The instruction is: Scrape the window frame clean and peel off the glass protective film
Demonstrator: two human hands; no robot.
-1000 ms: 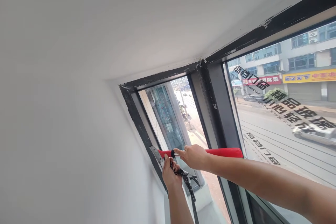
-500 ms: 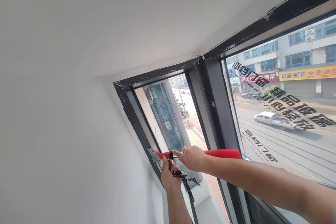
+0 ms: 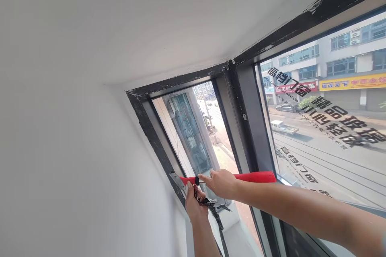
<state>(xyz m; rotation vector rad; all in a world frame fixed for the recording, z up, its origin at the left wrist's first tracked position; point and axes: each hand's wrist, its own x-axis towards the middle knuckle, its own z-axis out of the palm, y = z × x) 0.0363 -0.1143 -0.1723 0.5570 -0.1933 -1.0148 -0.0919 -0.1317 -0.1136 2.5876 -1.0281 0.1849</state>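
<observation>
My right hand (image 3: 222, 182) grips the shaft of a scraper with a long red handle (image 3: 256, 176), its index finger stretched along the shaft. The scraper's metal blade (image 3: 177, 180) rests against the black left side of the narrow window frame (image 3: 150, 134), beside the white wall. Just below the blade, my left hand (image 3: 194, 204) is closed, with its thumb up against the scraper head. Crumpled strips of black film (image 3: 217, 219) bunch in its fingers and hang down to the lower edge of the view.
A white wall (image 3: 75, 160) is on the left, and the ceiling (image 3: 150, 20) slopes above. A second, larger window (image 3: 313, 136) with black printed lettering stands on the right. Frame edges carry white smears; a small sticker (image 3: 244, 117) marks the corner post.
The view has shifted very slightly. Both hands and the scraper keep nearly the same position at the frame. Outside, the white truck has moved left along the street.
</observation>
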